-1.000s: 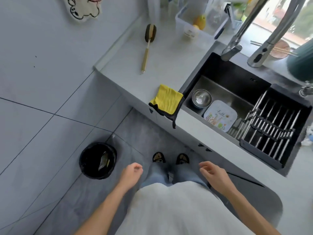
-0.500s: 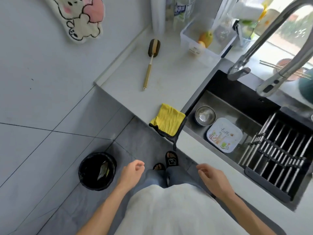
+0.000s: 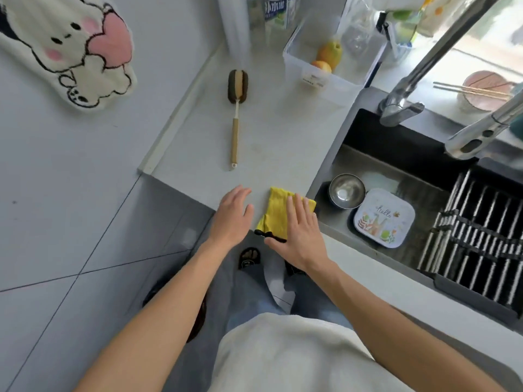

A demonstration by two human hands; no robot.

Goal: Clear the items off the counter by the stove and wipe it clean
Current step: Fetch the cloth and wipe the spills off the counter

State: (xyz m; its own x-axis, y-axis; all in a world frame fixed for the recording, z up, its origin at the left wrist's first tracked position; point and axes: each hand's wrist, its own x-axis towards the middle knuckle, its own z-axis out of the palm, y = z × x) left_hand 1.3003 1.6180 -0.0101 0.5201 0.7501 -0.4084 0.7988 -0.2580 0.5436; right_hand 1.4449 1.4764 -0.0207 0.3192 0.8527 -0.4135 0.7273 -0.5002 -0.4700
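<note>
Right hand point(image 3: 297, 232) lies flat, fingers straight, on the yellow cloth point(image 3: 278, 213) at the counter point(image 3: 283, 142) edge (left hand point(image 3: 233, 216) spread just beside it, holding nothing).

Right hand point(image 3: 297, 233) covers the lower right part of the yellow cloth point(image 3: 278, 215). Bottle point(image 3: 276, 9) label at top centre is cut by the frame edge, text illegible. Left forearm hides most of the bin point(image 3: 198, 312) at lower left.
</note>
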